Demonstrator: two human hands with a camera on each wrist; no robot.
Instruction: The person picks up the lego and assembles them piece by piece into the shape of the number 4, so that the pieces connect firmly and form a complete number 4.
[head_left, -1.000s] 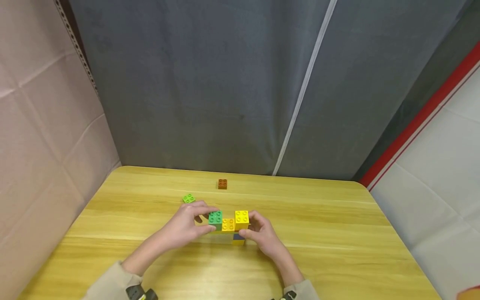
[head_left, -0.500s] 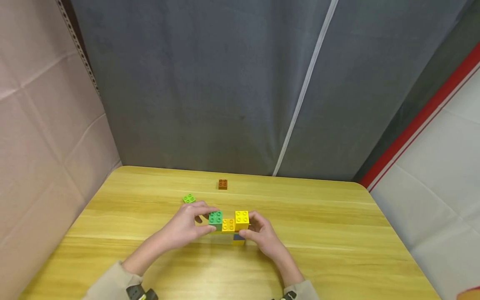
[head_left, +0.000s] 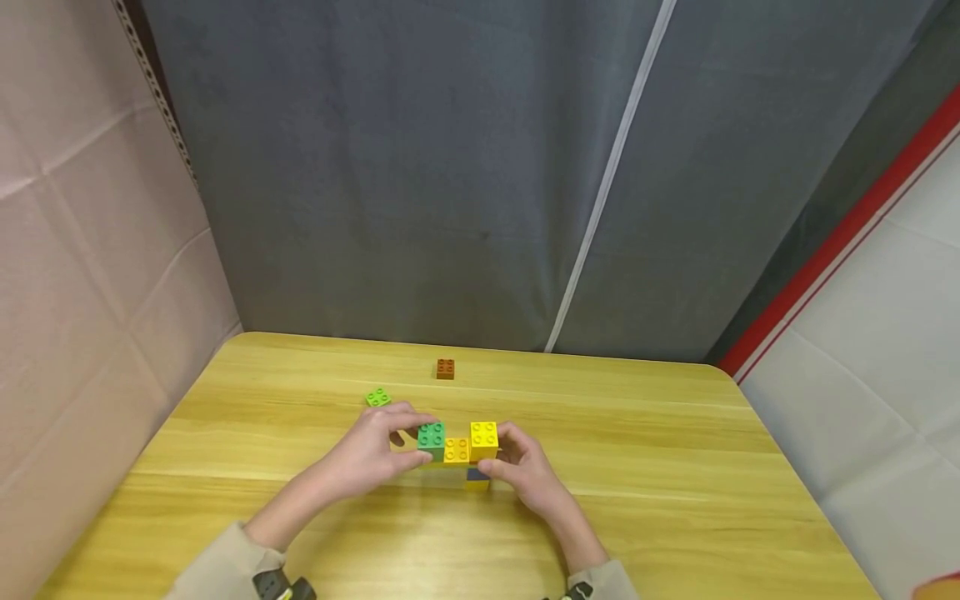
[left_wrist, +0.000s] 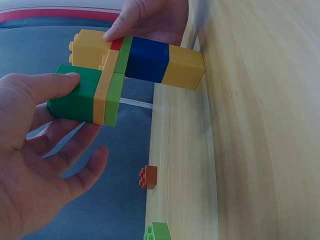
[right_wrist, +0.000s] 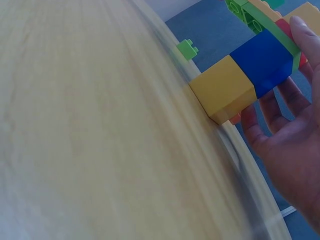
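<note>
A stack of building blocks stands on the wooden table. At its foot is a yellow block (right_wrist: 222, 89), topped by a dark blue block (left_wrist: 146, 59). Thin lime-green plates (left_wrist: 117, 95) and an orange-yellow plate (head_left: 456, 451) reach out leftward like an arm; a red piece (left_wrist: 116, 44) shows beside them. My left hand (head_left: 372, 448) pinches the green block (head_left: 431, 440) at the arm's outer end between thumb and fingers. On the other side my right hand (head_left: 527, 475) grips the stack, its thumb near the red layer, just below the upper yellow block (head_left: 483, 439).
Behind the left hand lies a loose lime-green block (head_left: 378, 397). A brown-orange block (head_left: 446, 369) sits farther back, close to the rear edge of the table (head_left: 637, 433). A grey curtain (head_left: 412, 183) hangs behind the table.
</note>
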